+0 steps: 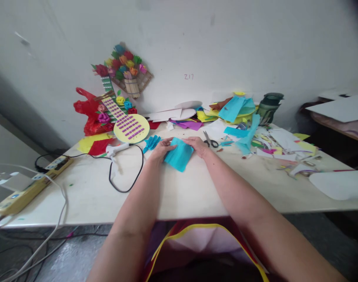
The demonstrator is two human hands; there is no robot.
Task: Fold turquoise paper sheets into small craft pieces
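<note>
A square of blue crepe paper is held between my two hands over the white table. My left hand pinches its left edge, thumb on top. At the upper right edge my right hand has its fingers closed on the same sheet; some fingertips are hidden. Pleated blue paper pieces lie just left of my left hand. Black-handled scissors rest open on the table, right of my right hand. A white glue gun with a black cord lies farther left.
A yellow power strip with cables runs along the left edge. Behind stand a paper guitar, a red plastic bag and a flower basket. Paper scraps and a green bottle are at right.
</note>
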